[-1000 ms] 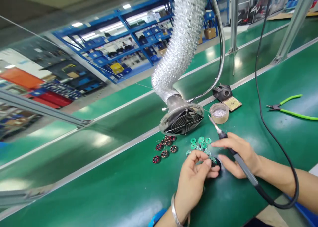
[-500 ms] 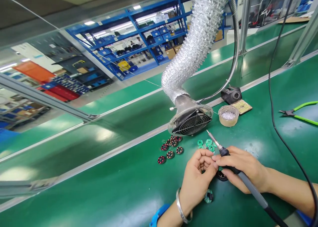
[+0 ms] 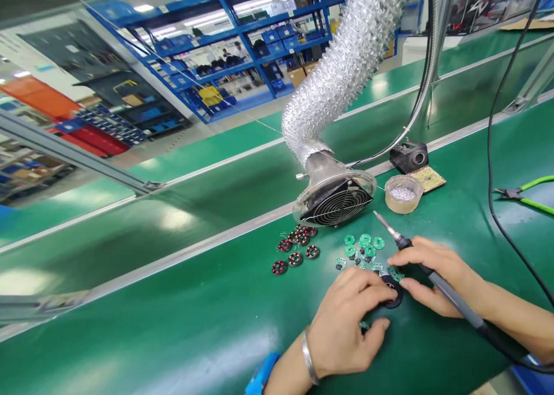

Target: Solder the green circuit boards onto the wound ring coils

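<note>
My right hand holds a soldering iron, its bare tip angled up and to the left. The thumb and forefinger of that hand are apart beside a small round green circuit board. My left hand reaches over a black round part; its fingertips rest on it, while the thumb is spread away. Under the left hand another small green board shows only in part. Several round green circuit boards lie just beyond my hands.
Several small copper-wound coils sit to the left. A fume extractor hood hangs low on a silver duct. Behind are a round tub, a soldering iron stand and a yellow sponge. Green-handled cutters lie right.
My hands have moved apart. The left fingers have opened from a pinch and come down on the black part. My right hand has shifted right with the iron.
</note>
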`<state>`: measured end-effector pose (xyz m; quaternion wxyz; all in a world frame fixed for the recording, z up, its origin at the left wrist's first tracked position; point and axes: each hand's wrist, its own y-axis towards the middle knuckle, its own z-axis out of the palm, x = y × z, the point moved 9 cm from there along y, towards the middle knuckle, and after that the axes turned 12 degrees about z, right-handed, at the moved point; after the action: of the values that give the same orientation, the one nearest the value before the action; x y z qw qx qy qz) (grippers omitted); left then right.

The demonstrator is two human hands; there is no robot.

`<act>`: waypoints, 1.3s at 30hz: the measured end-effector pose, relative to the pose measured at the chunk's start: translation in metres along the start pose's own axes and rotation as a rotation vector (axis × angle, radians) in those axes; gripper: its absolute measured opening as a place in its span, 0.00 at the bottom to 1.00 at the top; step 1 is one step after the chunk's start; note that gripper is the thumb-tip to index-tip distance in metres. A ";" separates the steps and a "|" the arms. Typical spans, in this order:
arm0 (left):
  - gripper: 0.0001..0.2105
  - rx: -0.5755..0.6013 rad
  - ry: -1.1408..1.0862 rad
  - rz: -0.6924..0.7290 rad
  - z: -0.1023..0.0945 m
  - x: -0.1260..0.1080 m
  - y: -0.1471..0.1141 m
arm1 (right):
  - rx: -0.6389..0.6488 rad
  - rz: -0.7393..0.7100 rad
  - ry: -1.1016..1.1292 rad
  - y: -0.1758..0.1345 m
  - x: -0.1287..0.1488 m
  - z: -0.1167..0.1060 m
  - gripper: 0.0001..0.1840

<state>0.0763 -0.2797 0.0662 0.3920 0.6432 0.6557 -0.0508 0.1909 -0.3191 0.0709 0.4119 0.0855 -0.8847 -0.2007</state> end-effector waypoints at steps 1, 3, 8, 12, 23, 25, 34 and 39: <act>0.12 0.035 0.076 0.065 0.002 -0.005 -0.001 | 0.046 -0.006 0.032 0.000 0.001 0.004 0.17; 0.10 0.105 0.181 0.165 0.008 -0.013 -0.004 | 0.124 -0.030 0.098 -0.001 0.006 0.013 0.18; 0.11 0.084 0.108 0.229 0.003 -0.018 -0.012 | 0.226 -0.054 0.096 -0.005 0.011 0.029 0.19; 0.07 -0.078 0.047 -0.047 -0.014 0.013 -0.015 | 0.227 -0.081 0.017 -0.007 0.011 0.029 0.19; 0.05 -0.049 -0.148 -0.187 0.001 0.033 -0.015 | 0.254 -0.078 -0.040 -0.005 0.014 0.029 0.20; 0.05 -0.049 -0.195 -0.201 0.004 0.035 -0.015 | 0.274 -0.078 -0.035 -0.004 0.013 0.030 0.21; 0.03 -0.034 -0.251 -0.334 0.015 0.042 -0.014 | 0.257 -0.062 0.000 -0.006 0.009 0.029 0.21; 0.03 -0.056 -0.290 -0.453 0.020 0.049 -0.018 | 0.157 -0.147 -0.073 -0.010 0.016 0.025 0.17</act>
<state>0.0757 -0.2547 0.0163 0.4783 0.4549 0.7211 -0.2106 0.1611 -0.3267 0.0632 0.3557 0.1748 -0.9034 -0.1635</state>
